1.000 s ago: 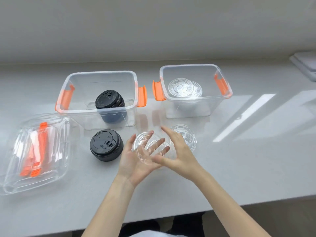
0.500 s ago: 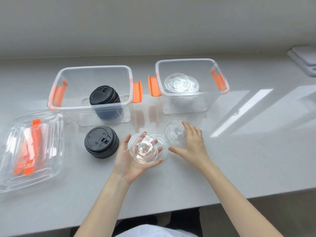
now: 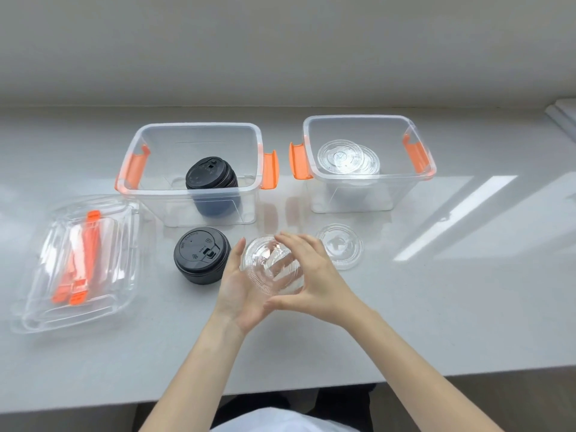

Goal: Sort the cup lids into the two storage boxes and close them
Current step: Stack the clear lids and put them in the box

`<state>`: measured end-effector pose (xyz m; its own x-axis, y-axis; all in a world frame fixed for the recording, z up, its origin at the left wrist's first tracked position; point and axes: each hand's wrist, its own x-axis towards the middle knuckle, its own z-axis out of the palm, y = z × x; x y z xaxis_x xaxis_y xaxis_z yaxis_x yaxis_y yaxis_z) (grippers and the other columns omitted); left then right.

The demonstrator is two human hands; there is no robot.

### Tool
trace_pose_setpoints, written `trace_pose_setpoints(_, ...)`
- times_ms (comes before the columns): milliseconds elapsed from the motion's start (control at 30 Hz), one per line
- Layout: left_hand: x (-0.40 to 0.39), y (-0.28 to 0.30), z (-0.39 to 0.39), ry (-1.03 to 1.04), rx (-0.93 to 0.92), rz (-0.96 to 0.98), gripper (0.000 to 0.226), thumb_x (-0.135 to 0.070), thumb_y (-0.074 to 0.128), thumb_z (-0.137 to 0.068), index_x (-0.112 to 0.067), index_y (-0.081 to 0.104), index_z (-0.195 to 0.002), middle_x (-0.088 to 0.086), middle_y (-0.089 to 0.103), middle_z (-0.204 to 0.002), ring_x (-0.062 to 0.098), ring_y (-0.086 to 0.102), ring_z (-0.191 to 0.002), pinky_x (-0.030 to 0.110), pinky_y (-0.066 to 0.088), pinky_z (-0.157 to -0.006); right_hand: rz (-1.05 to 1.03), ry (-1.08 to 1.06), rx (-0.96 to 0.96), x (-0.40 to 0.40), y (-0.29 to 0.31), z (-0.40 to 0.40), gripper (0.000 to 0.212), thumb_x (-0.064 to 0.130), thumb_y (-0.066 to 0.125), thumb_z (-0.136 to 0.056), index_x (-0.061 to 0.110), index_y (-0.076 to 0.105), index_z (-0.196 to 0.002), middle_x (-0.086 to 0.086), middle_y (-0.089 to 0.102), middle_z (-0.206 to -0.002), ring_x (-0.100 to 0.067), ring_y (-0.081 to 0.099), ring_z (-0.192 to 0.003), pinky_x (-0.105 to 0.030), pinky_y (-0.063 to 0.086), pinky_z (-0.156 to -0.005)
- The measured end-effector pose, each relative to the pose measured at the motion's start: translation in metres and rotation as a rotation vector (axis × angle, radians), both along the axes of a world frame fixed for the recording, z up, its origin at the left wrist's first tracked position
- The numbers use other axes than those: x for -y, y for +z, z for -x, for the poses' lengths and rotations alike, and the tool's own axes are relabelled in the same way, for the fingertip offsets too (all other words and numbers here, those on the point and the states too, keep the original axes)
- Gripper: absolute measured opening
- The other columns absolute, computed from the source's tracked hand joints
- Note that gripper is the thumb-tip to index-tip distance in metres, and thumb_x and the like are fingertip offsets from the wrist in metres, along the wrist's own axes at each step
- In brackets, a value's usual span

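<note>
Both hands hold a small stack of clear cup lids (image 3: 270, 267) just above the counter. My left hand (image 3: 237, 294) cups it from below and my right hand (image 3: 314, 275) closes over it from the right. Another clear lid (image 3: 340, 250) lies flat on the counter to the right. A stack of black lids (image 3: 202, 259) stands to the left. The left storage box (image 3: 199, 132) is open with black lids (image 3: 209, 176) inside. The right storage box (image 3: 364, 121) is open with clear lids (image 3: 346, 157) inside.
Two clear box covers with orange handles (image 3: 78, 260) lie stacked at the left on the grey counter (image 3: 436, 307). The counter's front edge runs just below my forearms. A white object (image 3: 565, 112) sits at the far right edge.
My right hand came back from the flat lid on the right and closed over the clear lids in my left hand. The flat lid stays on the counter.
</note>
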<state>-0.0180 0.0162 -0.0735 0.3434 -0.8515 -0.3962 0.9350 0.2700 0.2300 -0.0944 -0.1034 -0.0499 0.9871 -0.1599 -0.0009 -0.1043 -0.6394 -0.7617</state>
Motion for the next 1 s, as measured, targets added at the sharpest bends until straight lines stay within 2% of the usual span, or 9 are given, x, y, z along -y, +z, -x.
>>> trace_pose_setpoints(67, -0.003, -0.001, -0.002, 0.001, 0.006, -0.015, 0.068, -0.056, 0.055, -0.073, -0.022, 0.045, -0.131, 0.013, 0.049, -0.138, 0.034, 0.054, -0.118, 0.052, 0.043, -0.098, 0.011, 0.039, -0.015, 0.000, -0.003, 0.001, 0.105, 0.049, 0.081, -0.052, 0.027, 0.028, -0.141, 0.005, 0.030, -0.149, -0.010, 0.016, -0.136, -0.035, 0.025, -0.115)
trace_pose_setpoints(133, -0.008, -0.002, -0.003, 0.015, 0.052, -0.030, 0.059, -0.054, 0.056, -0.072, -0.023, 0.051, -0.122, 0.014, 0.052, -0.133, 0.036, 0.054, -0.117, 0.054, 0.041, -0.098, -0.016, 0.061, -0.049, 0.005, -0.005, 0.002, 0.110, 0.051, 0.080, -0.051, 0.033, 0.020, -0.142, 0.008, 0.022, -0.152, -0.005, 0.007, -0.138, -0.030, 0.018, -0.114)
trace_pose_setpoints(200, -0.015, -0.003, -0.006, 0.038, 0.094, -0.077, 0.054, -0.053, 0.057, -0.070, -0.021, 0.059, -0.114, 0.016, 0.057, -0.127, 0.039, 0.054, -0.117, 0.056, 0.042, -0.094, 0.012, 0.034, -0.094, 0.020, -0.010, 0.001, 0.110, 0.047, 0.079, -0.053, 0.035, 0.016, -0.143, 0.008, 0.017, -0.154, -0.004, 0.003, -0.139, -0.031, 0.015, -0.114)
trace_pose_setpoints(300, -0.024, -0.003, -0.011, 0.077, 0.105, -0.101, 0.052, -0.054, 0.057, -0.071, -0.020, 0.063, -0.111, 0.017, 0.064, -0.121, 0.039, 0.055, -0.117, 0.054, 0.047, -0.090, 0.177, 0.023, -0.209, 0.038, -0.018, -0.003, 0.109, 0.045, 0.078, -0.056, 0.027, 0.017, -0.144, 0.004, 0.020, -0.154, -0.014, 0.003, -0.142, -0.039, 0.017, -0.117)
trace_pose_setpoints(433, -0.031, -0.004, -0.013, 0.109, 0.138, -0.129, 0.053, -0.054, 0.055, -0.071, -0.020, 0.063, -0.110, 0.016, 0.065, -0.119, 0.038, 0.057, -0.115, 0.055, 0.045, -0.092, 0.289, 0.079, -0.309, 0.036, -0.035, -0.005, 0.112, 0.046, 0.077, -0.055, 0.022, 0.015, -0.145, 0.000, 0.021, -0.153, -0.019, 0.004, -0.143, -0.036, 0.012, -0.118)
trace_pose_setpoints(600, -0.035, -0.002, -0.013, 0.114, 0.189, -0.195, 0.054, -0.054, 0.057, -0.067, -0.022, 0.062, -0.109, 0.014, 0.063, -0.121, 0.036, 0.060, -0.110, 0.052, 0.047, -0.088, 0.311, 0.061, -0.263, 0.036, -0.041, -0.008, 0.103, 0.048, 0.076, -0.059, 0.018, 0.023, -0.143, 0.001, 0.032, -0.149, -0.018, 0.014, -0.141, -0.032, 0.013, -0.116)
trace_pose_setpoints(733, -0.035, -0.001, -0.011, 0.109, 0.248, -0.275, 0.057, -0.054, 0.061, -0.062, -0.023, 0.062, -0.110, 0.012, 0.061, -0.122, 0.035, 0.060, -0.110, 0.050, 0.049, -0.087, 0.078, -0.099, -0.119, 0.045, -0.018, -0.013, 0.098, 0.045, 0.081, -0.057, 0.021, 0.032, -0.138, 0.005, 0.041, -0.136, -0.014, 0.024, -0.133, -0.026, 0.023, -0.108)
trace_pose_setpoints(900, -0.023, 0.004, -0.008, 0.113, 0.146, -0.219, 0.050, -0.052, 0.058, -0.067, -0.021, 0.061, -0.106, 0.016, 0.059, -0.126, 0.038, 0.059, -0.111, 0.054, 0.047, -0.089, 0.049, -0.046, 0.011, 0.034, 0.012, -0.015, 0.098, 0.050, 0.080, -0.054, 0.026, 0.033, -0.137, 0.022, 0.035, -0.126, -0.006, 0.023, -0.132, -0.024, 0.023, -0.108)
trace_pose_setpoints(1000, -0.010, 0.006, -0.005, 0.093, 0.064, -0.118, 0.054, -0.050, 0.056, -0.070, -0.019, 0.058, -0.114, 0.016, 0.060, -0.124, 0.038, 0.061, -0.106, 0.051, 0.051, -0.085, 0.044, 0.050, 0.013, 0.017, 0.016, -0.011, 0.099, 0.050, 0.079, -0.053, 0.029, 0.031, -0.138, 0.041, 0.022, -0.120, 0.005, 0.016, -0.129, -0.022, 0.021, -0.108)
